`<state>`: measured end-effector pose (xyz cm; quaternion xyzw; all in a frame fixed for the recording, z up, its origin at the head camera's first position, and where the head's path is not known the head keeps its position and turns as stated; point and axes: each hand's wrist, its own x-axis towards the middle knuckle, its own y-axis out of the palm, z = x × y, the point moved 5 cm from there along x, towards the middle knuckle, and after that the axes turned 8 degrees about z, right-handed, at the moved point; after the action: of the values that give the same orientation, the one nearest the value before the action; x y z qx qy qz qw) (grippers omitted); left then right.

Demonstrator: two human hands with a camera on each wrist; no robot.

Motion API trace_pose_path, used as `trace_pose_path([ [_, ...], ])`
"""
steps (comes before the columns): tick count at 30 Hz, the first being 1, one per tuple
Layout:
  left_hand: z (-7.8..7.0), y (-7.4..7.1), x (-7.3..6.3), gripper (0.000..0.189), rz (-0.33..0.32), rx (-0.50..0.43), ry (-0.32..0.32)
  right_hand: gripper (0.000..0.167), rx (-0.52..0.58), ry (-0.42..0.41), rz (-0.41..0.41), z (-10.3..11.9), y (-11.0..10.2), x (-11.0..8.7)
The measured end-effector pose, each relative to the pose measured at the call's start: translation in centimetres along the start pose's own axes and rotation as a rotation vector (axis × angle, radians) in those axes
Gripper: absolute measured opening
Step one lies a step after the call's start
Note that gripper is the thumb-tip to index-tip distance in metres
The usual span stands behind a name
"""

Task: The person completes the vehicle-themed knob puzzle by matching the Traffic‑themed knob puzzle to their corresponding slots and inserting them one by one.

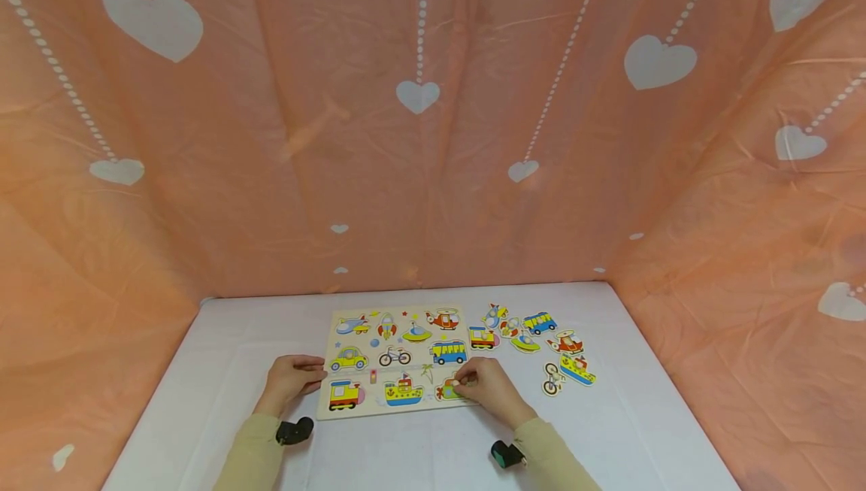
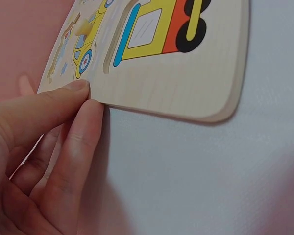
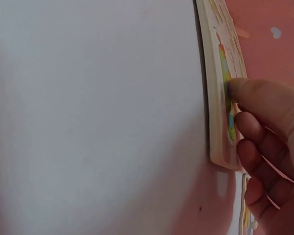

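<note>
A wooden peg puzzle board [image 1: 373, 403] with printed vehicles lies on the white table. My left hand [image 1: 291, 382] pinches its left edge between thumb and fingers, close to the train-shaped recess [image 2: 111, 54] in the left wrist view. At the board's lower right corner, my right hand [image 1: 494, 389] pinches a green and red submarine puzzle piece [image 1: 443, 390]. The right wrist view shows the thumb on the submarine's face, with the other fingers curled at its side. Part of the submarine is hidden by the fingertips. A yellow car [image 1: 349, 359] is at the board's left side.
Right of the board lie several loose puzzle pieces: a train [image 1: 483, 337], a bus [image 1: 540, 323], a helicopter [image 1: 566, 342], a boat [image 1: 578, 370] and a bicycle [image 1: 552, 379] among them. Orange curtains with white hearts [image 1: 418, 96] enclose the table's back and sides.
</note>
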<state>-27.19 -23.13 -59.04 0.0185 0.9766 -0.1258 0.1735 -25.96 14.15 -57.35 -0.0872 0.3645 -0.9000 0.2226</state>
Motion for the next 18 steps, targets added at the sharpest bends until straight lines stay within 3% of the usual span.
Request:
trace_pose_path([
  [18, -0.15, -0.02, -0.3, 0.032, 0.003, 0.003, 0.005, 0.012, -0.047, -0.015, -0.009, -0.15, 0.19, 0.03],
])
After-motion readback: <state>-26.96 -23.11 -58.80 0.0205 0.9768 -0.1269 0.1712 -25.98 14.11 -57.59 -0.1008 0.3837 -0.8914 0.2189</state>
